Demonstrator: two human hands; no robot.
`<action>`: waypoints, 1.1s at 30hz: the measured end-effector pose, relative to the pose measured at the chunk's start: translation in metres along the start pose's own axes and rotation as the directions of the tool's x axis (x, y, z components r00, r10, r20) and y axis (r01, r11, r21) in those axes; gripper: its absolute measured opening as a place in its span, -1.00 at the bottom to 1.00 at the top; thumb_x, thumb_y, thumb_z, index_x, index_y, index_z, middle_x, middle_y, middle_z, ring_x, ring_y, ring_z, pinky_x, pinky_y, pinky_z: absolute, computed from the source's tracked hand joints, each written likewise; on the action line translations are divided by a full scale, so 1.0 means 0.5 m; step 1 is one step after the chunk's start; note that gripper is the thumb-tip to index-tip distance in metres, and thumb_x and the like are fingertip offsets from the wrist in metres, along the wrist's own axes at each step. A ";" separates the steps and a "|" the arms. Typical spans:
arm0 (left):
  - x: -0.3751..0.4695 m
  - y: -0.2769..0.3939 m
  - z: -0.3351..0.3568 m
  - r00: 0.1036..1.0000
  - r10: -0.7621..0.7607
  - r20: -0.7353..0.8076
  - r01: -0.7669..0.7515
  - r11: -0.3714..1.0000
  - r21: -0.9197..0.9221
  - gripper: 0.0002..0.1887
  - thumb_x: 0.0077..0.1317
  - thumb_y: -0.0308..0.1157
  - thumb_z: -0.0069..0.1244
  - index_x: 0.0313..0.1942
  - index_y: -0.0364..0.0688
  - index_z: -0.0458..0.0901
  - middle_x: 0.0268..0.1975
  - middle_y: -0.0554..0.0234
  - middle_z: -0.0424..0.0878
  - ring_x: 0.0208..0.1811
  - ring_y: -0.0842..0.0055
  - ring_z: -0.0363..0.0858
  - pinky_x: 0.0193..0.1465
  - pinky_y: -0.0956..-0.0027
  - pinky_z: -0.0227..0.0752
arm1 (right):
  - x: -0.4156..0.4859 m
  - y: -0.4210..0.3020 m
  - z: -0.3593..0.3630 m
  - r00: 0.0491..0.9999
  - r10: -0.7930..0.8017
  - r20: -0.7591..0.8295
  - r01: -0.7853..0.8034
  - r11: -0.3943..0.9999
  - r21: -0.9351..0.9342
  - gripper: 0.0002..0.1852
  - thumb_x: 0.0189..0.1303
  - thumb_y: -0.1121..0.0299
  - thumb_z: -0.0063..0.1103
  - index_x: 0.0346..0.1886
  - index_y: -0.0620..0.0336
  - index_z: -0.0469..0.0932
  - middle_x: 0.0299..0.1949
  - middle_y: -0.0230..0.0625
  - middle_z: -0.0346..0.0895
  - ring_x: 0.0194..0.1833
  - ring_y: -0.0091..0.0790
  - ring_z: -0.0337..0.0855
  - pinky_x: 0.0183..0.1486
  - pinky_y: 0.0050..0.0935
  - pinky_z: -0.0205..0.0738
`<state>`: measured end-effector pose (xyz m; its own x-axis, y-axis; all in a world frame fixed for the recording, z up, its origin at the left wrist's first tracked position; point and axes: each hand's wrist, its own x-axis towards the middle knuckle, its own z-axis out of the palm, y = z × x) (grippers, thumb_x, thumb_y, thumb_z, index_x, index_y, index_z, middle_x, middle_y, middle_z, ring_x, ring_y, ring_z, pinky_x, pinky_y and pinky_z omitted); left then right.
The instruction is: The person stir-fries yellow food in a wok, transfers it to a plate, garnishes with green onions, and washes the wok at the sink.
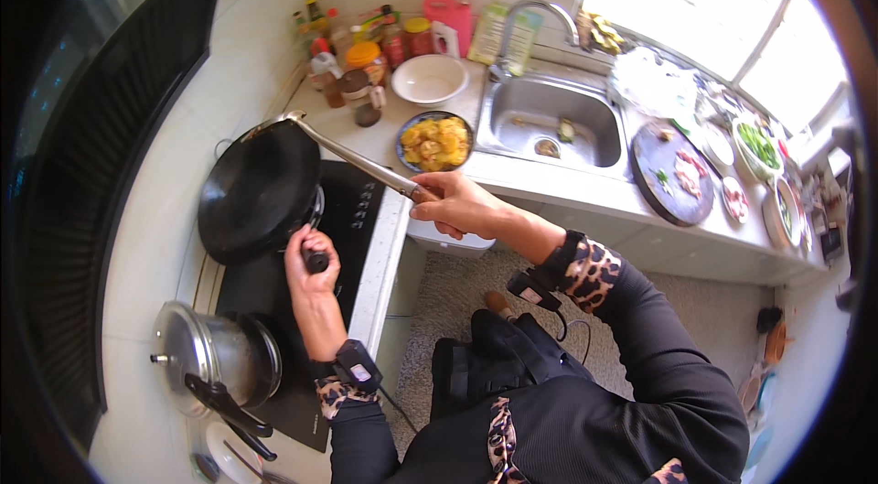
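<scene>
My left hand (313,263) is closed around the dark handle of a black wok (257,192), which is tilted above the back part of a black glass cooktop (343,209). In my right hand (458,204) is the handle of a long metal cooking utensil (357,160); its head lies at the wok's upper rim, and its shape is partly hidden. Just beyond the right hand, a blue-rimmed plate of yellow cooked food (435,143) rests on the counter. Behind that plate stands an empty white bowl (430,80).
A pressure cooker (206,357) occupies the near end of the cooktop. Bottles and jars (367,62) crowd the corner. Right of them are a steel sink (555,120) with a faucet (542,7), a round cutting board with raw meat (672,175), and a bowl of green vegetables (758,148).
</scene>
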<state>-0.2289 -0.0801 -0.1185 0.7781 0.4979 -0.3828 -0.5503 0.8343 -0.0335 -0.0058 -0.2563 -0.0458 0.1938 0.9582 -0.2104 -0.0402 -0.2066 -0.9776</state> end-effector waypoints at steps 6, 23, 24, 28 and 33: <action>-0.121 -0.175 0.013 0.981 0.086 -0.176 -0.007 0.914 0.406 -0.81 0.15 -0.45 -0.06 -0.60 -0.12 0.34 -0.67 0.43 0.33 -0.70 0.70 0.32 -0.63 0.58 0.30 | -0.201 0.020 -0.152 0.985 -0.037 -0.171 0.048 0.997 0.064 -0.58 0.12 0.40 0.12 0.06 0.29 0.34 -0.65 -0.53 0.22 -0.74 -0.68 0.23 -0.75 -0.66 0.15; 0.124 -0.712 0.054 0.616 -0.759 -0.209 0.783 0.618 0.066 -0.95 0.21 -0.48 -0.16 -0.37 -0.23 0.34 -0.58 0.42 0.32 -0.67 0.73 0.31 -0.64 0.61 0.25 | -0.547 0.169 -0.533 0.787 0.149 -0.598 -0.088 0.987 0.131 -0.56 0.05 0.49 0.19 0.05 0.32 0.40 -0.58 -0.54 0.29 -0.70 -0.71 0.22 -0.73 -0.67 0.12; 0.162 -0.727 0.047 0.598 -0.768 -0.229 0.800 0.590 0.111 -0.93 0.22 -0.48 -0.17 -0.43 -0.20 0.33 -0.58 0.44 0.33 -0.66 0.74 0.32 -0.63 0.61 0.27 | -0.541 0.189 -0.547 0.776 0.198 -0.599 -0.121 0.979 0.167 -0.55 0.04 0.50 0.20 0.05 0.33 0.40 -0.55 -0.51 0.31 -0.62 -0.69 0.28 -0.62 -0.66 0.20; 0.296 -0.765 0.009 0.537 -0.813 -0.223 0.843 0.515 0.155 -0.95 0.23 -0.47 -0.19 -0.37 -0.23 0.33 -0.57 0.46 0.32 -0.66 0.76 0.32 -0.62 0.62 0.30 | -0.462 0.281 -0.576 0.650 0.078 -0.756 -0.250 0.961 -0.117 -0.54 -0.02 0.36 0.24 -0.02 0.36 0.44 -0.44 -0.31 0.48 -0.39 -0.54 0.42 -0.29 -0.52 0.38; 0.413 -0.774 -0.034 0.505 -0.819 -0.271 0.861 0.459 0.219 -0.90 0.17 -0.46 -0.12 -0.51 -0.16 0.36 -0.59 0.39 0.39 -0.65 0.68 0.38 -0.58 0.55 0.38 | -0.367 0.333 -0.592 0.582 0.022 -0.813 -0.233 0.962 -0.140 -0.67 -0.01 0.43 0.19 -0.14 0.34 0.46 -0.55 -0.54 0.32 -0.54 -0.66 0.27 -0.53 -0.62 0.21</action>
<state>0.1395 -0.3042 -0.2000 0.7622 -0.4959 -0.4160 0.4837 0.8635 -0.1430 0.2421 -0.5249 -0.1695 0.9087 0.3923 -0.1430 0.0539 -0.4497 -0.8915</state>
